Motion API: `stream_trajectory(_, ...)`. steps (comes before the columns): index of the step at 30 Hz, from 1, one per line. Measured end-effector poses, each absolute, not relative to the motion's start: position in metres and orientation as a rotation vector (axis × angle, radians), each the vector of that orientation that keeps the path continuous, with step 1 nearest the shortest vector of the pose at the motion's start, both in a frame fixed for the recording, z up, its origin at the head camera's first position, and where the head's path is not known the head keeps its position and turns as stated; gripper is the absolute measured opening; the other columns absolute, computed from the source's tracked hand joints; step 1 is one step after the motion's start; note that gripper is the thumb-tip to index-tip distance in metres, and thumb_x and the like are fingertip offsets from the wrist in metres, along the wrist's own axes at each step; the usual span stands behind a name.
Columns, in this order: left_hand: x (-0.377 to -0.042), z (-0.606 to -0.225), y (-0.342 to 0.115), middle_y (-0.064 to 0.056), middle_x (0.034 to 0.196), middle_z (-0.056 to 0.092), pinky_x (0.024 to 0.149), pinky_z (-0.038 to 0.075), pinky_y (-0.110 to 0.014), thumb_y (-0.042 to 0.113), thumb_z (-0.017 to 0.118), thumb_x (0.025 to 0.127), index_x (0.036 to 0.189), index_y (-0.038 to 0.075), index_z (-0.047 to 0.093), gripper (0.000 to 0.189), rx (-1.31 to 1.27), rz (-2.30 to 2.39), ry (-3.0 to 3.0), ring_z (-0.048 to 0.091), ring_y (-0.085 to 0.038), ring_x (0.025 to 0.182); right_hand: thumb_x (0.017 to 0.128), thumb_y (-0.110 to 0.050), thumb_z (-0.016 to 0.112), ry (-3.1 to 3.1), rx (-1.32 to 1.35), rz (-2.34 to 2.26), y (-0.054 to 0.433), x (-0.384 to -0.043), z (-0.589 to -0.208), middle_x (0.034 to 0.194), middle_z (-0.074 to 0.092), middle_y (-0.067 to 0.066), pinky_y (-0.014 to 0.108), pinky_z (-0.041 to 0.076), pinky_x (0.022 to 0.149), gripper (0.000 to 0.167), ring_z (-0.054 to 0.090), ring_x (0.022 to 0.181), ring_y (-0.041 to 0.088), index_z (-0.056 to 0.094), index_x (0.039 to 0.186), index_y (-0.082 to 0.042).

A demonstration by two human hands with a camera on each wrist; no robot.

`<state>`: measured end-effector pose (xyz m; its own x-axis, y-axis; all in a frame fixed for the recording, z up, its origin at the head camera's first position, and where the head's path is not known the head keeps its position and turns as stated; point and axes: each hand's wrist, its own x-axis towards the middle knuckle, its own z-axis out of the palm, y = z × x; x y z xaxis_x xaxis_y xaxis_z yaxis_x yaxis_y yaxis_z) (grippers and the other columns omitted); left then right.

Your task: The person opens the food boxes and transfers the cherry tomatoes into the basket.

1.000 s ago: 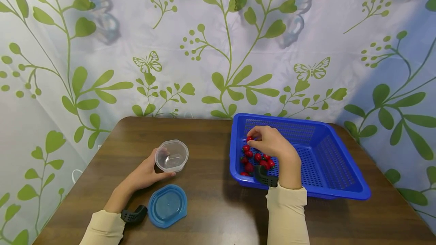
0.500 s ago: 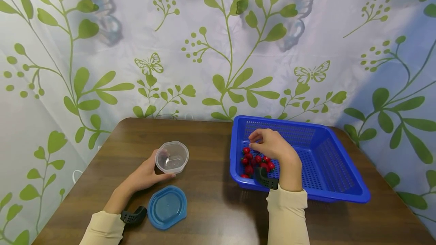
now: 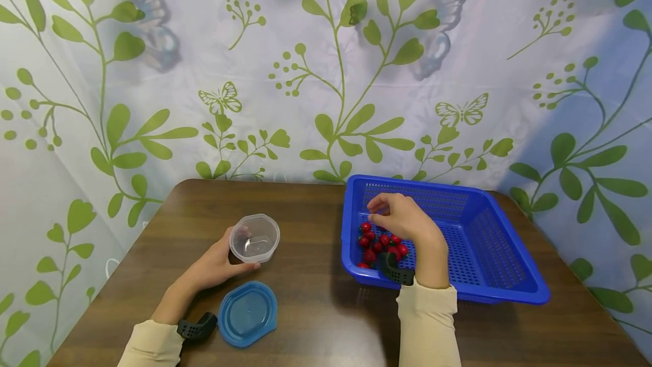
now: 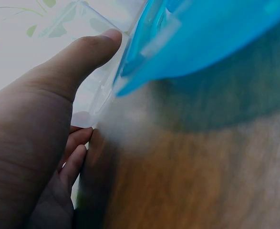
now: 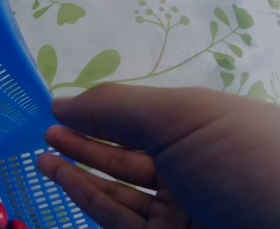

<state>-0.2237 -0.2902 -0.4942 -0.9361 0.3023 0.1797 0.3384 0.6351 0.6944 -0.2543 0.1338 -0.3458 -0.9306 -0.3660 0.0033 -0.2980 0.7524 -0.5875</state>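
Note:
My left hand [image 3: 216,262] holds a clear plastic tub [image 3: 261,247] on the left of the table, thumb on the near side and fingers round the back. The tub tilts toward me, with nothing inside. In the left wrist view the thumb presses its wall. My right hand [image 3: 407,221] hovers over the left part of a blue plastic basket [image 3: 501,245], thumb and fingers apart with nothing between them, as the right wrist view shows. Several small strawberries [image 3: 369,255] lie beneath it in the basket's left end, some hidden by the wrist strap.
A blue lid [image 3: 248,315] lies flat on the brown wooden table [image 3: 311,299], just in front of the tub. Behind the table hangs a leaf-patterned curtain [image 3: 316,72]. The basket reaches close to the table's back right corner.
A strawberry seen at my right fingertips a second ago is gone from there, and the fingers now hold nothing. The left hand and tub have stayed put.

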Motion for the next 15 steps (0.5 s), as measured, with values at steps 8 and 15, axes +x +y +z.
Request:
stream_trajectory(8, -0.223, -0.493, -0.290, -0.010, 0.138, 0.059, 0.105, 0.045, -0.058, 0.043, 0.088, 0.082, 0.151, 0.008, 0.033, 0.095, -0.551, -1.216, -2.795, 0.059, -0.032, 0.124, 0.098, -0.020, 0.068, 2.870, -0.591, -1.004, 0.127, -0.255, -0.344, 0.120, 0.073, 0.012, 0.048, 0.055, 0.097, 0.029, 0.070, 0.112, 0.028, 0.068, 0.123, -0.004)
stream_trajectory(15, -0.223, -0.492, -0.290, -0.011, 0.138, 0.059, 0.105, 0.045, -0.059, 0.043, 0.088, 0.082, 0.153, 0.007, 0.030, 0.098, -0.555, -1.217, -2.799, 0.059, -0.032, 0.125, 0.099, -0.020, 0.068, 2.859, -0.641, -1.069, 0.117, -0.254, -0.339, 0.122, 0.072, 0.013, 0.048, 0.055, 0.098, 0.032, 0.070, 0.112, 0.028, 0.067, 0.126, -0.003)
